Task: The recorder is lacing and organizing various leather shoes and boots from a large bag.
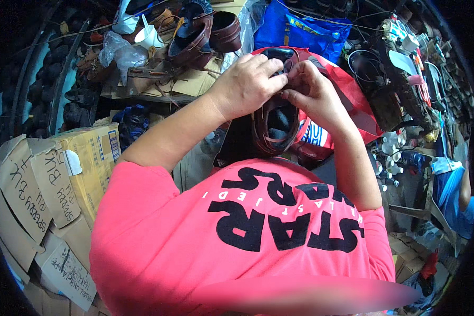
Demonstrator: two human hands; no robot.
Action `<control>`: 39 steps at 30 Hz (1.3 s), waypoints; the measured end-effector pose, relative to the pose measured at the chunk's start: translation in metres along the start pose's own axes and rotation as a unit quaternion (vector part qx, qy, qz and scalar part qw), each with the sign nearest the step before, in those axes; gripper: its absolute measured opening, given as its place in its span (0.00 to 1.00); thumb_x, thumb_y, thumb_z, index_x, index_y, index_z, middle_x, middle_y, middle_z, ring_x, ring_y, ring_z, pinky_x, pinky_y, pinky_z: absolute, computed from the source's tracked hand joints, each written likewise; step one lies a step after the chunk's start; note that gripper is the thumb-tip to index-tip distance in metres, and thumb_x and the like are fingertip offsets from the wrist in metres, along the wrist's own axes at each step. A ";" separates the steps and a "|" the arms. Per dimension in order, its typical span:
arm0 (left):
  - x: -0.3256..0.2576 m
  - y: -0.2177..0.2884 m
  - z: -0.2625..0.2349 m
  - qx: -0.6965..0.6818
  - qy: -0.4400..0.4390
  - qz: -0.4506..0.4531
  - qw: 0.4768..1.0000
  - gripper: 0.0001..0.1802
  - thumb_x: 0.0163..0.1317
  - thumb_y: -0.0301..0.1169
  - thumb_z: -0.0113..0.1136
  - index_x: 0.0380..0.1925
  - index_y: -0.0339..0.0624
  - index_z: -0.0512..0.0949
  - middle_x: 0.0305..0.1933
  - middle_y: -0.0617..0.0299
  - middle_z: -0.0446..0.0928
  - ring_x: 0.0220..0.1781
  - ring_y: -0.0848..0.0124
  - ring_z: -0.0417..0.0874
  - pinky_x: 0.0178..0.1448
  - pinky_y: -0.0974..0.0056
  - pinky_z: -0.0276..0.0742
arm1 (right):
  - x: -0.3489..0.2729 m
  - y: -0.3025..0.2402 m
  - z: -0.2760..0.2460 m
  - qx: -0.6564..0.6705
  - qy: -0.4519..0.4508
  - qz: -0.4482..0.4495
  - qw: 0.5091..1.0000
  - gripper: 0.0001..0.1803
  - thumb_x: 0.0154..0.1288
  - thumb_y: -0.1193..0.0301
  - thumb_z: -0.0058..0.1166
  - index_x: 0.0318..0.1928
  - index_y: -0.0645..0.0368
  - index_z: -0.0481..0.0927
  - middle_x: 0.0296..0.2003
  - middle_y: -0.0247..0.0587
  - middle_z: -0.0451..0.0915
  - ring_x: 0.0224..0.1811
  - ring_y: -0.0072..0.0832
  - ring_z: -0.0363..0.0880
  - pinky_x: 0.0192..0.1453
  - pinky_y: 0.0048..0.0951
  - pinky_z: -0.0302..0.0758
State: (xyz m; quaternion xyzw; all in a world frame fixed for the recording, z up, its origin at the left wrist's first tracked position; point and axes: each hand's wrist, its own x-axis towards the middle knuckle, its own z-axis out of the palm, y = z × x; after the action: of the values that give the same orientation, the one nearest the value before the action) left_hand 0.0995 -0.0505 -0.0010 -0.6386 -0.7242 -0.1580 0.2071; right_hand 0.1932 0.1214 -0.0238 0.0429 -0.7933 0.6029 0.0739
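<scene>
A dark brown leather shoe [259,128] lies in front of my chest with its opening facing up. My left hand [254,83] bends over its upper from the left, fingers curled and pinched together. From the right, my right hand [317,94] meets it with thumb and forefinger closed at the same spot. Whatever the fingertips pinch is too small or hidden to make out. Beneath and behind the shoe spreads a red plastic bag [355,95].
More brown leather shoes [192,45] stand on a cardboard-covered bench at the far left, beside a white cup [148,37]. A blue bag [313,34] lies behind. Cardboard boxes [84,163] rise at left; small bottles [392,152] cluster at right. Another person's blue sleeve [450,189] shows at far right.
</scene>
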 end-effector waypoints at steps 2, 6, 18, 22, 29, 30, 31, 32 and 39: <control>0.003 0.000 0.001 -0.065 0.051 -0.001 0.997 0.12 0.49 0.29 0.64 0.36 0.45 0.79 0.35 0.61 0.76 0.37 0.62 0.79 0.41 0.60 0.74 | 0.001 0.002 0.001 0.088 0.011 0.023 0.996 0.12 0.58 0.83 0.53 0.40 0.62 0.67 0.31 0.34 0.74 0.34 0.21 0.76 0.41 0.24 0.76; 0.003 -0.002 0.004 -0.079 0.039 0.035 0.996 0.13 0.49 0.29 0.63 0.37 0.45 0.79 0.36 0.61 0.76 0.36 0.63 0.78 0.41 0.61 0.74 | 0.003 0.005 -0.006 0.205 0.005 0.078 0.976 0.12 0.58 0.85 0.54 0.38 0.62 0.66 0.31 0.32 0.72 0.35 0.20 0.75 0.40 0.22 0.75; 0.001 -0.008 0.010 -0.066 -0.054 -0.007 0.996 0.08 0.57 0.31 0.55 0.33 0.41 0.78 0.35 0.59 0.74 0.40 0.59 0.76 0.46 0.58 0.72 | -0.004 -0.008 0.000 -0.140 0.023 -0.021 0.990 0.12 0.51 0.81 0.57 0.34 0.62 0.68 0.27 0.44 0.75 0.33 0.36 0.78 0.37 0.35 0.74; 0.012 -0.014 0.011 -0.166 -0.085 -0.143 0.972 0.11 0.64 0.34 0.52 0.31 0.36 0.76 0.30 0.58 0.75 0.37 0.62 0.76 0.44 0.61 0.71 | 0.001 0.002 0.001 -0.327 0.087 -0.137 0.931 0.09 0.51 0.78 0.55 0.34 0.58 0.73 0.34 0.44 0.76 0.38 0.46 0.76 0.41 0.40 0.72; 0.002 -0.029 0.028 -0.600 -0.079 -0.415 0.679 0.16 0.67 0.38 0.49 0.31 0.38 0.80 0.29 0.63 0.79 0.32 0.76 0.77 0.39 0.66 0.73 | -0.006 0.002 0.016 -0.440 0.162 -0.196 0.861 0.14 0.50 0.62 0.62 0.40 0.45 0.80 0.48 0.33 0.72 0.50 0.34 0.69 0.55 0.40 0.61; 0.004 -0.025 0.028 -0.600 -0.066 -0.426 0.674 0.16 0.68 0.38 0.48 0.30 0.37 0.79 0.29 0.66 0.78 0.32 0.78 0.76 0.37 0.67 0.74 | -0.006 0.000 0.020 -0.434 0.169 -0.184 0.866 0.15 0.49 0.60 0.63 0.40 0.45 0.80 0.48 0.33 0.72 0.50 0.35 0.69 0.55 0.40 0.60; 0.005 -0.023 0.028 -0.600 -0.066 -0.425 0.674 0.16 0.68 0.38 0.48 0.30 0.37 0.79 0.29 0.66 0.78 0.32 0.78 0.76 0.37 0.67 0.74 | -0.005 -0.001 0.023 -0.427 0.176 -0.174 0.870 0.16 0.49 0.58 0.64 0.39 0.45 0.81 0.48 0.33 0.72 0.50 0.36 0.68 0.56 0.41 0.59; 0.005 -0.021 0.028 -0.595 -0.065 -0.423 0.680 0.17 0.68 0.38 0.48 0.30 0.37 0.79 0.29 0.66 0.78 0.32 0.78 0.76 0.37 0.67 0.74 | -0.003 0.002 0.026 -0.427 0.192 -0.166 0.868 0.14 0.48 0.57 0.65 0.37 0.45 0.83 0.48 0.33 0.73 0.50 0.36 0.69 0.56 0.40 0.59; 0.009 -0.027 0.024 -0.309 -0.073 -0.314 0.895 0.22 0.67 0.46 0.46 0.29 0.39 0.79 0.26 0.47 0.77 0.33 0.52 0.80 0.38 0.56 0.74 | 0.001 0.020 0.020 -0.261 0.204 -0.102 0.938 0.08 0.51 0.62 0.64 0.31 0.49 0.84 0.46 0.34 0.76 0.52 0.37 0.69 0.57 0.40 0.59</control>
State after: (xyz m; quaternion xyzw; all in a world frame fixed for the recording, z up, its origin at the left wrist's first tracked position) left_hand 0.0699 -0.0344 -0.0157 -0.4193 -0.8148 -0.3839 -0.1143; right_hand 0.1879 0.1075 -0.0476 -0.0211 -0.8820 0.3593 0.3041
